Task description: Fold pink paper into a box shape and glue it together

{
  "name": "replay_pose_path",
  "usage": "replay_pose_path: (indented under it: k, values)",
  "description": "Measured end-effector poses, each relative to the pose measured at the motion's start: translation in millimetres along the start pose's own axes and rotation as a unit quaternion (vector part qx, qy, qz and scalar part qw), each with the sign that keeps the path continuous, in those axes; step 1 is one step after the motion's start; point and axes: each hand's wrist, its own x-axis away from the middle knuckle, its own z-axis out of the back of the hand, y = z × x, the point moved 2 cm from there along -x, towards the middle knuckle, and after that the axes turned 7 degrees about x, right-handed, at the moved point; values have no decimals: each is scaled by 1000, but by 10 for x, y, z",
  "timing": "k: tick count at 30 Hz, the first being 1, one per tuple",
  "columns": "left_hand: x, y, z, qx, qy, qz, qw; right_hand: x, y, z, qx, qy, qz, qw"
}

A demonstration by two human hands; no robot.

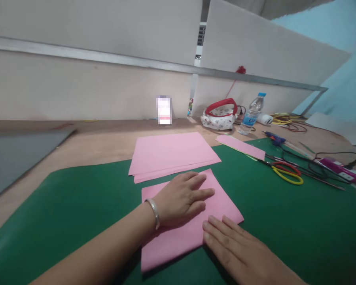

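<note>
I see the pink sheet lying on the green mat near the table's front edge, my left hand flat on it with fingers together, my right hand flat at its lower right edge, fingers extended, nothing pinched. To crease well, I judge the left should pin the sheet while the right sweeps firmly along the fold. The wrist hides part of the sheet, so I cannot tell how the layers lie.
</note>
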Motion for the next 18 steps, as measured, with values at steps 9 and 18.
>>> replay_pose_path:
  k: [9, 18]
  values:
    - [10, -8, -38, -30, 20, -8, 999, -406, -209, -118, 59, 53, 161, 984]
    - [17, -15, -48, -49, 24, -7, 998, -635, -416, -273, 48, 101, 182, 977]
